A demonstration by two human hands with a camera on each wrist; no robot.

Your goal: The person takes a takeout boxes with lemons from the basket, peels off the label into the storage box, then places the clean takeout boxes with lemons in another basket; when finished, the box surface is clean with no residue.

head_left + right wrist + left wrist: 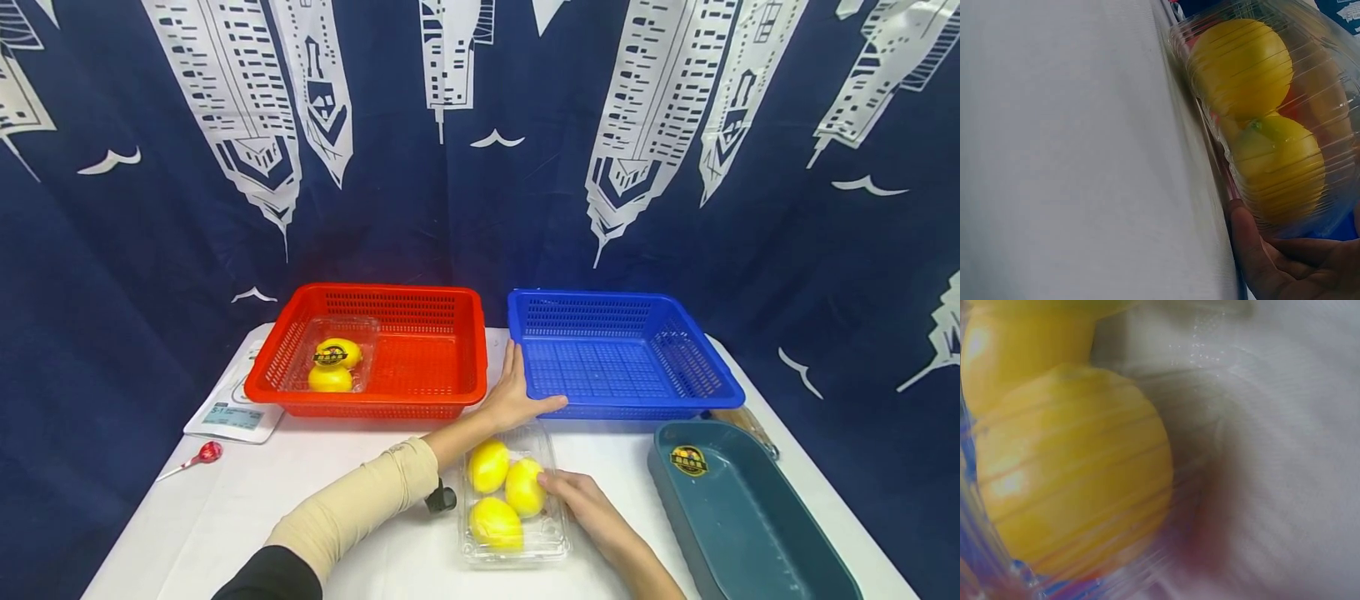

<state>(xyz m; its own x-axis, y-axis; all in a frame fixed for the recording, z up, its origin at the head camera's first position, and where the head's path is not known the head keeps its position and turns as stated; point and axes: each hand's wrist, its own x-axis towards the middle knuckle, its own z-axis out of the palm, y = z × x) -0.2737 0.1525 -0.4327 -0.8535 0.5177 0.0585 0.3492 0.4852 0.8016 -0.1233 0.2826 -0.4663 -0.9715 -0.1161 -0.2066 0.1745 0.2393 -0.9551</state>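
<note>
A clear plastic lemon box (551,546) lies on the white table at the front centre, with three yellow lemons (495,522) inside. My left hand (517,396) rests at the box's far end with straight fingers, beside the front left corner of the blue basket (720,387). Over on the box's right side, my right hand (562,487) grips it. In the right wrist view its fingers (1254,256) curl under the box's (1335,75) edge below two lemons (1241,65). The left wrist view is filled by a blurred lemon (1079,469) behind ribbed plastic.
A red basket (442,396) at the back left holds another clear box of lemons (333,362). The blue basket holds nothing. A dark teal tray (675,483) lies front right. A white scale (232,412), a red lollipop (204,454) and a small black object (441,498) sit left.
</note>
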